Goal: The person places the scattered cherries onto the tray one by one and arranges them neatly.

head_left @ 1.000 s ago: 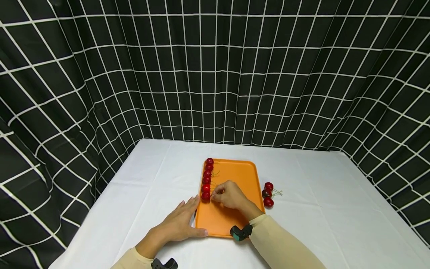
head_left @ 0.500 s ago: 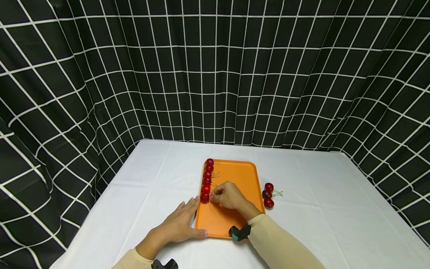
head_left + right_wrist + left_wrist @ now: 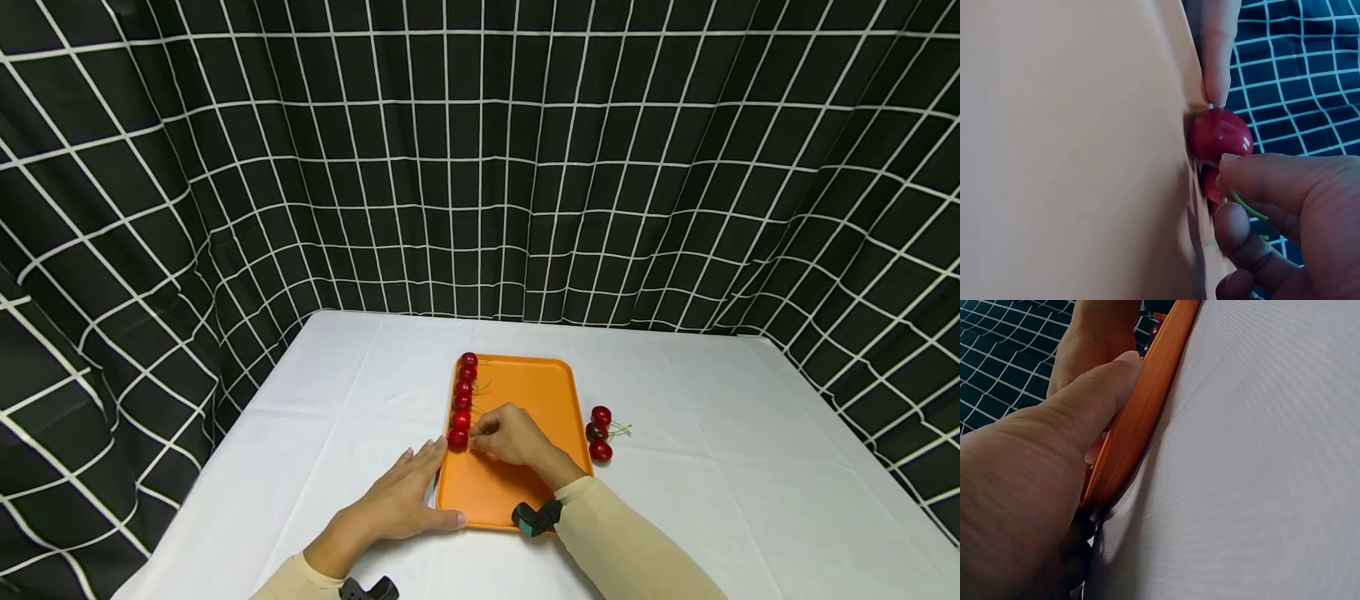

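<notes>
Six red cherries [image 3: 462, 402] in line down the left side of an orange tray [image 3: 531, 392], running from the far corner toward the near end. Right hand [image 3: 512, 435] over the tray, narrow: thumb and forefinger pinch a green stem [image 3: 1250, 206] close beside the nearest cherry [image 3: 457, 438] of the line (the right wrist view has the thumb tip right up by that fruit; whether it presses, cannot tell). Which cherry owns the stem: likewise unclear. Left hand [image 3: 405, 496] wide, spanning the tray's near left corner; fingers stretched forward to the left edge, thumb set well apart and laid on the near rim. One left fingertip just beside the nearest cherry, contact uncertain. Thin stalks of several lined cherries point right, over the tray floor. Three more cherries [image 3: 597, 432] on the white cloth [image 3: 360, 375], just right of the tray, bunched in a short column, stalks also to the right; the middle one looks darker. Cream sleeves [image 3: 630, 542] on both arms, a small black device [image 3: 537, 518] at each wrist. Black curtain [image 3: 487, 183] with white grid lines beyond.
</notes>
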The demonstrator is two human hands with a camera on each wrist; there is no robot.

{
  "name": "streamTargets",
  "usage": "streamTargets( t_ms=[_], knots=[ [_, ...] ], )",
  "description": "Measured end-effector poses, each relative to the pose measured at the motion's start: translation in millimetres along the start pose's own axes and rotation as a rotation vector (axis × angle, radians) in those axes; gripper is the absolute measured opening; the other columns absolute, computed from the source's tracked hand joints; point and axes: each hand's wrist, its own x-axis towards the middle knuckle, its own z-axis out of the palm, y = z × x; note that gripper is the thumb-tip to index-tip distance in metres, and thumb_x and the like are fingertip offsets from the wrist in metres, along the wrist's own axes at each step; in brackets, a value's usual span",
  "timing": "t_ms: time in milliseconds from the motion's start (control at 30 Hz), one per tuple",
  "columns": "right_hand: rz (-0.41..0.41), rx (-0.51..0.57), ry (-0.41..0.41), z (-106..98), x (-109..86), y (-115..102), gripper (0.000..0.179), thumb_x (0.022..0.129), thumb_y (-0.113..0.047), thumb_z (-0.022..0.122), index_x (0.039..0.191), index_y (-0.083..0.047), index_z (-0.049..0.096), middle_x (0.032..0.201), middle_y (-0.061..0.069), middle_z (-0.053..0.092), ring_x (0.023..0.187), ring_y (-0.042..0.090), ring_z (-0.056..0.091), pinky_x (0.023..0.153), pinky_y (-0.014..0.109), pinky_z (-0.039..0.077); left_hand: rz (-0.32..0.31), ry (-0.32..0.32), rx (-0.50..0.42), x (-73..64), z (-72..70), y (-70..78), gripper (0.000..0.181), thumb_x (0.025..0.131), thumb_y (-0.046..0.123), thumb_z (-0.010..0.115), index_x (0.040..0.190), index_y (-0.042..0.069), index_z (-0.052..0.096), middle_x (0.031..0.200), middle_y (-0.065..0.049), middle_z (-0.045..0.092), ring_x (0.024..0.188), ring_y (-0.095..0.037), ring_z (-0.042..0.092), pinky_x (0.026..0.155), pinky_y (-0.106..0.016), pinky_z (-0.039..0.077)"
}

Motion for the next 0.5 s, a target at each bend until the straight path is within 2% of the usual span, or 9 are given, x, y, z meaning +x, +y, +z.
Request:
streamTargets(
  t_ms=[233, 367, 500],
  knots=[
    [0.004, 0.052, 0.019, -10.9, -6.9, 4.5, 0.010, 0.074, -0.019, 0.068, 0.082, -0.013, 0.069, 0.068, -0.005, 0.058, 0.054, 0.014, 0.050, 0.046, 0.026, 0.045, -0.008, -0.008, -0.012, -0.2, -0.8, 0.2, 0.106, 0.061, 0.074, 0.050, 0.139, 0.010, 0.017, 0.142, -0.003, 0.016, 0.128, -0.019, 0.011, 0.103, -0.041, 0.007],
    [-0.029, 0.047, 0.086, -27.0, -12.9, 5.6, 0.014, 0.074, -0.019, 0.068, 0.086, -0.011, 0.069, 0.071, -0.006, 0.059, 0.060, 0.016, 0.048, 0.048, 0.025, 0.041, -0.002, -0.006, 0.000, -0.7, -1.0, 0.5, 0.106, 0.062, 0.074, 0.049, 0.139, 0.010, 0.016, 0.142, -0.002, 0.014, 0.128, -0.018, 0.011, 0.103, -0.041, 0.006],
    [-0.046, 0.075, 0.175, -51.6, -21.1, 9.1, 0.016, 0.075, -0.020, 0.068, 0.088, -0.011, 0.069, 0.075, -0.004, 0.060, 0.062, 0.019, 0.047, 0.049, 0.025, 0.039, 0.007, 0.010, 0.006, -0.6, -0.8, 0.7, 0.106, 0.062, 0.074, 0.049, 0.139, 0.009, 0.017, 0.142, -0.002, 0.015, 0.128, -0.018, 0.012, 0.103, -0.040, 0.007]
  ],
)
